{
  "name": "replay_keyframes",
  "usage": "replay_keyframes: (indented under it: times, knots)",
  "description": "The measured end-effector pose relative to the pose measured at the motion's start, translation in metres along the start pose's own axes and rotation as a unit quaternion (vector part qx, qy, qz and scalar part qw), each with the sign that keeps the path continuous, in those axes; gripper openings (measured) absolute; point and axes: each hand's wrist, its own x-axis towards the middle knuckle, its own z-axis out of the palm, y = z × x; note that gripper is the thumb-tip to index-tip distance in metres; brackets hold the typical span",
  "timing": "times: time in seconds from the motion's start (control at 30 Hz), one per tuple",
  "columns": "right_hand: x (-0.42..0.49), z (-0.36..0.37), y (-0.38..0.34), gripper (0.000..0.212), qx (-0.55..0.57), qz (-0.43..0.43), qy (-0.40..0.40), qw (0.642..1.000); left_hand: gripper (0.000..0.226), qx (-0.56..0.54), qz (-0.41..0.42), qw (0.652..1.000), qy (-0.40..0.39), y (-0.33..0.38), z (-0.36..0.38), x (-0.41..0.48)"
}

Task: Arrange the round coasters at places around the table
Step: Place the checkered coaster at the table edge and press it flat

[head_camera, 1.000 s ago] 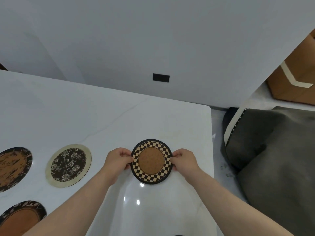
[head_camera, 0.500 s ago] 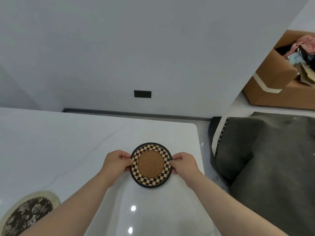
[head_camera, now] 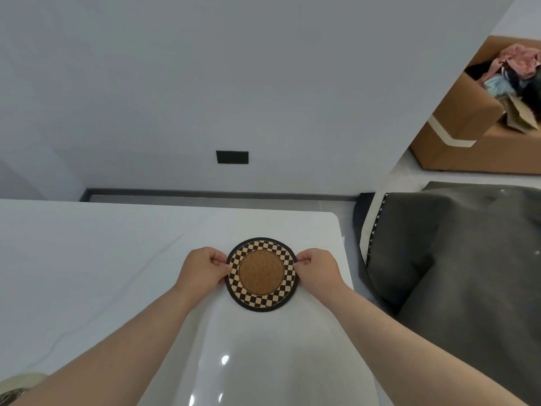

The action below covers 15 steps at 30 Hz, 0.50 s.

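The white marble-look table (head_camera: 87, 259) fills the lower left of the view, its rounded far-right corner near a dark grey cushion (head_camera: 468, 259) that lies off the table's right edge. Beyond that sits an open cardboard box (head_camera: 456, 136) of clothes, well apart from the work.

Near that far-right corner lies the checkered round coaster (head_camera: 262, 273), with a cork-brown centre and a black-and-tan checked ring. It appears to lie flat on the tabletop, or just above it; the view does not settle whether it has touched down.

The coaster sits directly between the two hands, straight ahead of the person. The left hand (head_camera: 202, 271) pinches its left rim, and the right hand (head_camera: 317, 271) pinches its right rim, both closed narrowly on the edge with thumbs on top. Neither hand is nearer; the hold is even.

Being round, the coaster has no long axis and points no particular way, so placement likely turns only on position relative to the table's corner and edges, not rotation.

At the lower left corner, the edge of a cream-rimmed floral coaster (head_camera: 14, 388) shows.
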Motion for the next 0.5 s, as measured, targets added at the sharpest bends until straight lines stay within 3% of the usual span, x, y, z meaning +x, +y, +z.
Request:
replay_keyframes:
  times: [0.07, 0.13, 0.23, 0.33, 0.5]
  knots:
    - [0.003, 0.002, 0.006, 0.02, -0.038, -0.02, -0.004, 0.999, 0.011, 0.032, 0.032, 0.999, 0.0, -0.004, 0.002, 0.0]
    - [0.002, 0.003, 0.012, 0.023, -0.082, -0.044, -0.009, 0.996, 0.017, 0.14, 0.112, 0.984, 0.016, -0.006, 0.001, -0.005]
    - [-0.005, 0.004, 0.031, 0.061, -0.22, -0.13, 0.01, 0.967, 0.077, 0.346, 0.223, 0.911, 0.032, -0.018, -0.002, -0.016]
    - [-0.015, 0.007, 0.047, 0.096, -0.292, -0.193, -0.028, 0.936, 0.113, 0.441, 0.225, 0.868, -0.023, -0.031, -0.003, -0.019]
    - [-0.015, 0.01, 0.052, 0.106, -0.339, -0.21, -0.046, 0.916, 0.123, 0.481, 0.231, 0.845, -0.034, -0.031, -0.002, -0.017]
